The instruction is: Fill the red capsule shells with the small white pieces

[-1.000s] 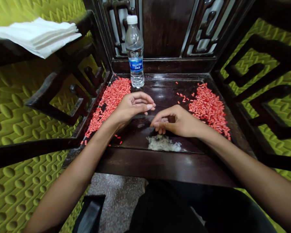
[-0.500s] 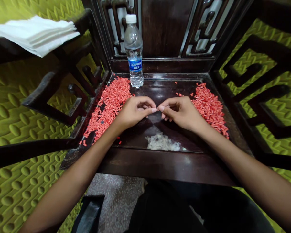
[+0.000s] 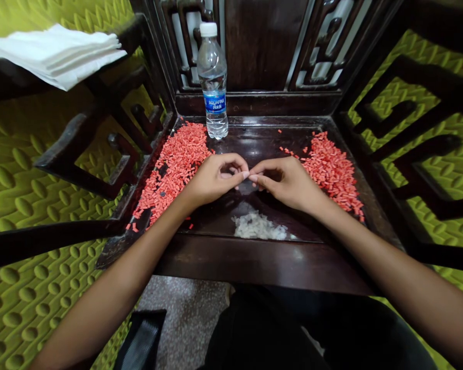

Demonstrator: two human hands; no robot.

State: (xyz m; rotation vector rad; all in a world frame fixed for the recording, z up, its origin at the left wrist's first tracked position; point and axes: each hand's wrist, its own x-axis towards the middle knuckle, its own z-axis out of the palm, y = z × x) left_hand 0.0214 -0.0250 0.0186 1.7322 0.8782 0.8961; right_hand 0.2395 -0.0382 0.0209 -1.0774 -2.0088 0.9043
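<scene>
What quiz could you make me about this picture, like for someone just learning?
1. What colour is the cap on the bottle?
2. True or false: the two hands are spread wide apart.
3. Which pile sits near the middle of the front edge of the dark wood?
A) red bits
B) pale bits
C) white paper

Key: 1. White. 2. False; the left hand and right hand have their fingertips close together. 3. B.
</scene>
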